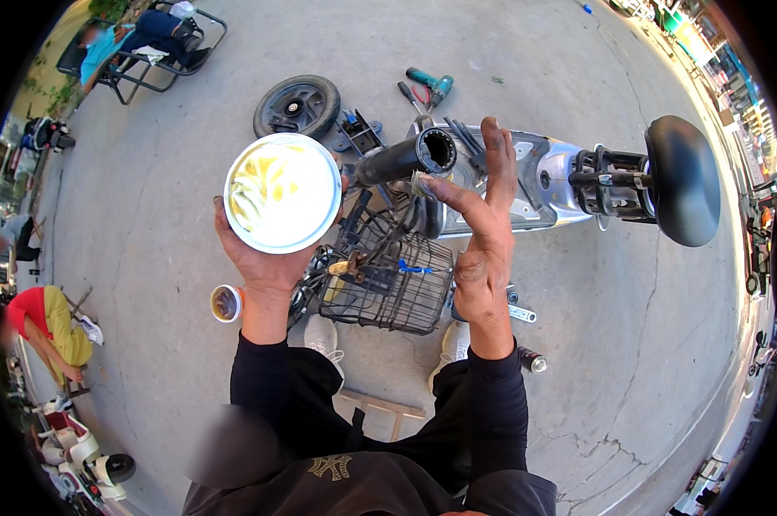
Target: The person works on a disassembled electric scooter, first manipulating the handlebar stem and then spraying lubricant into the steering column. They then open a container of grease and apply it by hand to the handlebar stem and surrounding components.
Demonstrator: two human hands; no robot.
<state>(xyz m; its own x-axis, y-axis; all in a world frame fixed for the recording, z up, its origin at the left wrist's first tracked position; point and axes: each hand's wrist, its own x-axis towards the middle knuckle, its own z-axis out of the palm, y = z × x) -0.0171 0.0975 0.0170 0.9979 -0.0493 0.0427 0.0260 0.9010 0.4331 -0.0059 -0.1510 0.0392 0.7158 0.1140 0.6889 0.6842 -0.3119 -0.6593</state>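
My left hand (264,268) holds up a round white tub (272,248) of pale, yellowish-white grease (277,185), its fingers wrapped round the sides. My right hand (483,249) is raised with its fingers apart. One dirty finger bends left, with a greyish dab on its tip, close to the open end of a black tube (388,165). Whether that finger touches the tube's rim I cannot tell. The tube belongs to a scooter (526,172) lying beyond my hands, with a black seat (683,181) on the right.
A wire basket (388,310) lies before my shoes. Beyond it are a loose wheel (296,107), a cordless drill (440,88) and red-handled pliers (421,95). A cup (226,304) stands left, a wrench (522,315) and can (533,361) right. Other people sit at the left.
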